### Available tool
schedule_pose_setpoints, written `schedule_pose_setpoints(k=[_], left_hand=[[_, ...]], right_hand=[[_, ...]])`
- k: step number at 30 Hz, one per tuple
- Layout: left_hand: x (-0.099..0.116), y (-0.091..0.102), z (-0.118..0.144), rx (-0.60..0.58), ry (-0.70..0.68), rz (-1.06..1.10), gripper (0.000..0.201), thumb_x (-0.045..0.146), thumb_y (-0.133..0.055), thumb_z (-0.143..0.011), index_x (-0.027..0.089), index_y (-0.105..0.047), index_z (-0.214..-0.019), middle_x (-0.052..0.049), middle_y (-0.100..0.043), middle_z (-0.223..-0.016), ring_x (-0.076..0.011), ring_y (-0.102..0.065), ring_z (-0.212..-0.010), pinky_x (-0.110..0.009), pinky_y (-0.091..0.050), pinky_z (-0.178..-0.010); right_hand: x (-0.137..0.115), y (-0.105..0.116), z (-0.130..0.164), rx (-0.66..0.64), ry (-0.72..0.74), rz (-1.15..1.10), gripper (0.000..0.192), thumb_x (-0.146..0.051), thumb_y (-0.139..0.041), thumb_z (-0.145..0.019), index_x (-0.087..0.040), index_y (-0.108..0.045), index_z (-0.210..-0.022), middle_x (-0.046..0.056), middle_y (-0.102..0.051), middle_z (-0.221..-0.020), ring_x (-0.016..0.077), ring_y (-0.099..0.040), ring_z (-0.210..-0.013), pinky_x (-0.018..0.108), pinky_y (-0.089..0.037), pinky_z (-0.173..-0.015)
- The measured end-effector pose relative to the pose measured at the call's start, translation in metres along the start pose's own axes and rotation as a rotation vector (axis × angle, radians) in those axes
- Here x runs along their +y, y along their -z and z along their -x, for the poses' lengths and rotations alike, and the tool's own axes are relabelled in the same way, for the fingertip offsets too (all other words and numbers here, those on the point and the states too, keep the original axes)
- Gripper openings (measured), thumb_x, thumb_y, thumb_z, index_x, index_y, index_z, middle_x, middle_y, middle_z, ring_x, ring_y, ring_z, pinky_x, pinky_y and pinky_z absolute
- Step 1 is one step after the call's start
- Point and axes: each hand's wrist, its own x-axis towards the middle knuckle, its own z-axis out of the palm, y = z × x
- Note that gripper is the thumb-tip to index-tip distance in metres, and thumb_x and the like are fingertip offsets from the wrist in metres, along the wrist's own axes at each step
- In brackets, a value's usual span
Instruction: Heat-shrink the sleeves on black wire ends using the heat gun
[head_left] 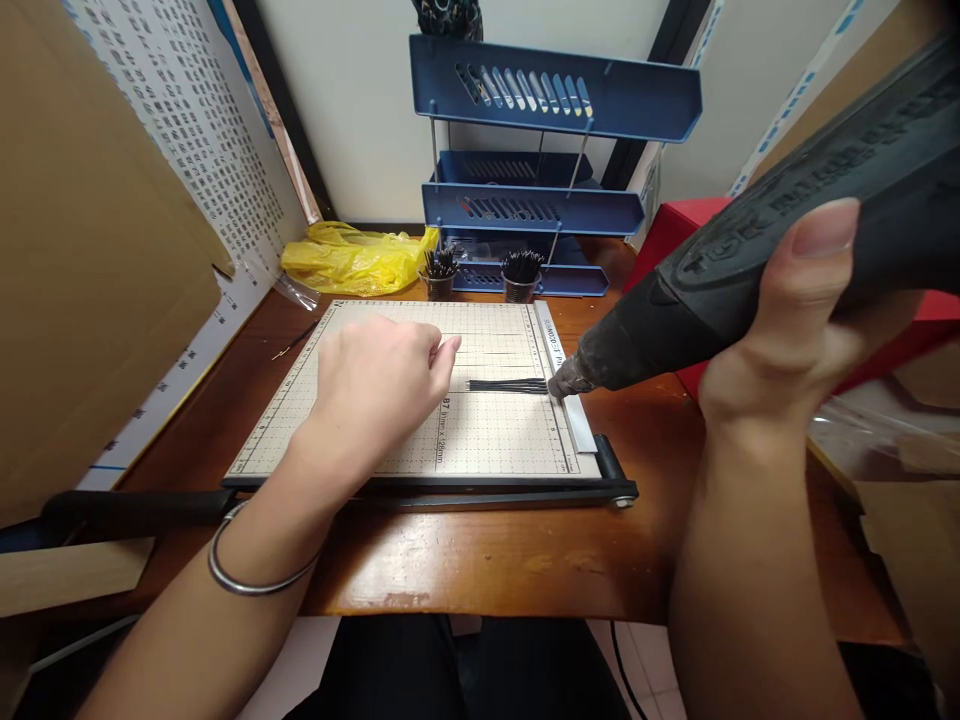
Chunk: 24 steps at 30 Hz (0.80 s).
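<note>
The right hand (795,320) is wrapping its fingers around a black, grimy hot-air tool (750,260), its nozzle sitting at the right ends of a small bundle of thin black strands (508,385) lying on the beige gridded cutting board (420,440). The left hand (379,385) is resting loosely curled on the board, near the strands; whether it is pinching anything, I cannot tell. Two dark cups of similar strands (480,275) are standing behind, so work looks partway through.

The brown wooden table (487,560) carries a beige gridded paper cutter board (487,440) in its middle. At the far edge stand two small cups of black sticks (480,275), a blue plastic tray rack (540,200) and, toward the left, a yellow plastic bag (352,258).
</note>
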Motion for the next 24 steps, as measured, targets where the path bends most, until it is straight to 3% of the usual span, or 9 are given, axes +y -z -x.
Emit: schedule_pose_setpoints(k=[9, 14, 19, 24], left_hand=[[0.011, -0.010, -0.001, -0.109, -0.136, -0.032, 0.051, 0.053, -0.039, -0.100, 0.019, -0.077, -0.091, -0.015, -0.073, -0.077, -0.0359, -0.070, -0.079, -0.038, -0.041, -0.061], [0.012, -0.014, -0.001, -0.103, -0.188, 0.011, 0.045, 0.050, -0.042, -0.101, 0.021, -0.074, -0.089, -0.012, -0.074, -0.078, -0.0327, -0.070, -0.077, -0.036, -0.037, -0.059], [0.017, -0.020, 0.002, -0.045, -0.269, 0.153, 0.030, 0.042, -0.051, -0.099, 0.021, -0.071, -0.089, -0.007, -0.076, -0.093, -0.0275, -0.070, -0.082, -0.034, -0.033, -0.058], [0.018, -0.024, 0.003, -0.061, -0.296, 0.146, 0.024, 0.035, -0.053, -0.096, 0.024, -0.075, -0.096, -0.005, -0.076, -0.097, -0.0267, -0.070, -0.084, -0.033, -0.030, -0.057]], right_hand=[[-0.010, -0.005, 0.004, 0.035, -0.004, 0.062, 0.038, -0.043, -0.064, -0.095, -0.021, -0.068, -0.126, -0.004, -0.070, -0.130, 0.0204, -0.056, -0.137, 0.036, -0.039, -0.121], [-0.011, -0.006, 0.004, 0.016, -0.002, 0.023, 0.040, -0.042, -0.062, -0.095, -0.018, -0.067, -0.126, 0.000, -0.069, -0.125, 0.0220, -0.056, -0.137, 0.039, -0.037, -0.122], [-0.006, -0.003, 0.007, 0.105, -0.139, 0.161, 0.043, -0.051, -0.067, -0.089, -0.018, -0.072, -0.116, 0.001, -0.067, -0.122, 0.0256, -0.062, -0.128, 0.043, -0.039, -0.119], [-0.006, -0.006, 0.007, 0.058, -0.065, 0.066, 0.040, -0.047, -0.062, -0.094, -0.019, -0.069, -0.122, 0.001, -0.065, -0.124, 0.0250, -0.057, -0.135, 0.043, -0.036, -0.121]])
